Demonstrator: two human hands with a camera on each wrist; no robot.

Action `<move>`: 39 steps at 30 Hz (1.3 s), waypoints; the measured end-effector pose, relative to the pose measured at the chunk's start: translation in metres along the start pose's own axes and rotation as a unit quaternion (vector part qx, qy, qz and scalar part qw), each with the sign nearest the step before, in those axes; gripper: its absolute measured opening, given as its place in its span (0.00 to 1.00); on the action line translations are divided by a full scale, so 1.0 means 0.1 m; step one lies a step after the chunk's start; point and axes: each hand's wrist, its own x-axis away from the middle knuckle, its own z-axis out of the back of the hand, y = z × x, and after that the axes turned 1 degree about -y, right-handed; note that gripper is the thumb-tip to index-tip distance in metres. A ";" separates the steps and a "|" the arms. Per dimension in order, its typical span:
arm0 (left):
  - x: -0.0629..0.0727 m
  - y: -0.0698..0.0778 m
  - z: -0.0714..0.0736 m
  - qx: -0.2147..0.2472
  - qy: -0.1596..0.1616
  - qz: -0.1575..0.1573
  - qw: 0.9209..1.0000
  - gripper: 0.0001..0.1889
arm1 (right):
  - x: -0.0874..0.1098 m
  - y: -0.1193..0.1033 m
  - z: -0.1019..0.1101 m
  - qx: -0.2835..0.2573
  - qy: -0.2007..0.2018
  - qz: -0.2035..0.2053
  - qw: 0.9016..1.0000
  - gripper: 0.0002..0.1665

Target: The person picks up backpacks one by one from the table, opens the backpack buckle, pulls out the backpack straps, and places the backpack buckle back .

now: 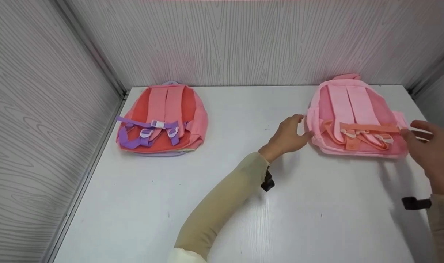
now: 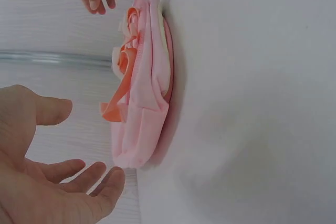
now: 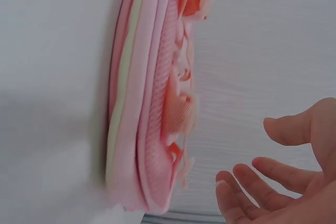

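A light pink backpack (image 1: 357,106) lies on the table with its shoulder straps and orange webbing facing up. My left hand (image 1: 289,135) is beside its left edge, fingers loosely bent and thumb apart from them. On the other side my right hand (image 1: 432,146) hovers near the lower right corner, its fingers spread. In the left wrist view, bare space shows between the left hand (image 2: 63,161) and the pink backpack (image 2: 142,98). The right wrist view shows nothing within the right hand (image 3: 283,171), which is apart from the backpack's side (image 3: 152,103).
A coral backpack (image 1: 161,117) with purple webbing and white buckles lies at the left of the white table (image 1: 236,204). Wood-grain panels (image 1: 222,44) stand along the back and sides. A dark wrist mount (image 1: 267,181) sits at the left sleeve.
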 end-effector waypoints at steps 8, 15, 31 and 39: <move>0.23 -0.13 0.49 -0.003 0.012 -0.023 1.000 0.33 | 0.24 -0.46 -0.22 -0.052 -0.001 0.177 0.983 0.32; 0.45 -0.34 0.88 0.002 0.028 -0.036 0.999 0.34 | 0.41 -0.84 -0.51 -0.107 -0.026 0.296 0.949 0.25; 0.90 -0.81 1.51 0.017 0.084 0.000 0.996 0.33 | 0.74 -1.46 -1.13 -0.193 -0.134 0.322 0.917 0.21; 1.19 -1.04 1.81 0.025 0.088 0.032 0.995 0.33 | 0.94 -1.68 -1.38 -0.208 -0.179 0.336 0.901 0.22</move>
